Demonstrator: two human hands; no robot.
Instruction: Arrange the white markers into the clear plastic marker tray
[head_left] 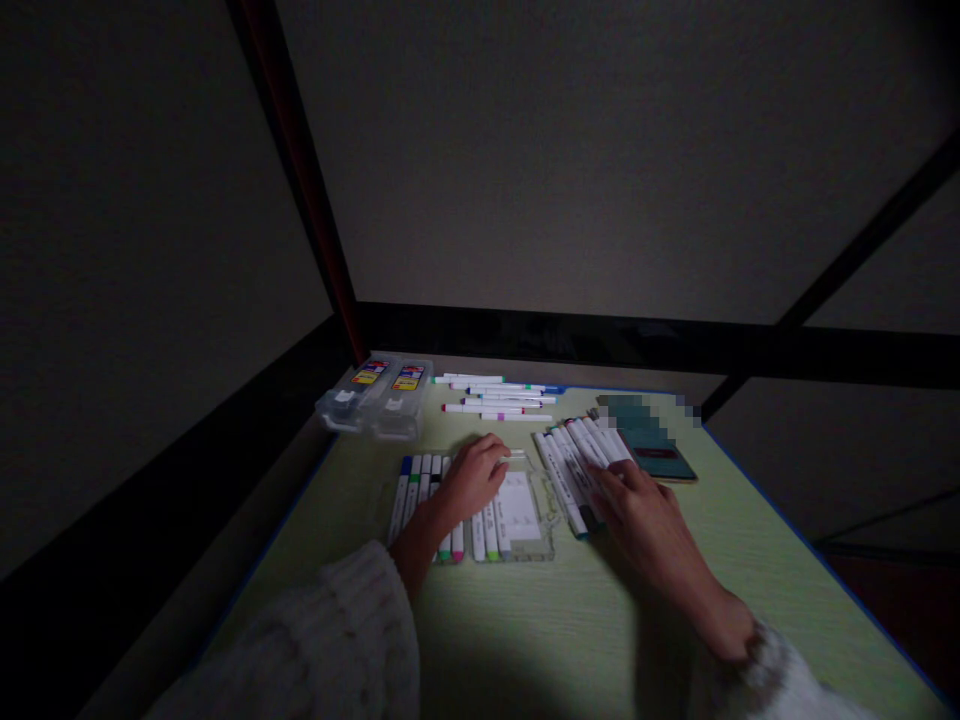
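We find, on the bench (525,640), a clear plastic tray (546,552) holding a row of white markers (490,535) with coloured ends, and a pale card (521,500) visible toward its right side. Our left hand (472,480) lies over the tray, fingers bent; whether it grips anything we cannot tell. Our right hand (646,520) rests on a bank of markers (561,468) just beside the tray, its grip likewise unconfirmed. Two labelled translucent cases (397,410) stand at far left, contents indistinct; slim pens (491,409) lie loose near them
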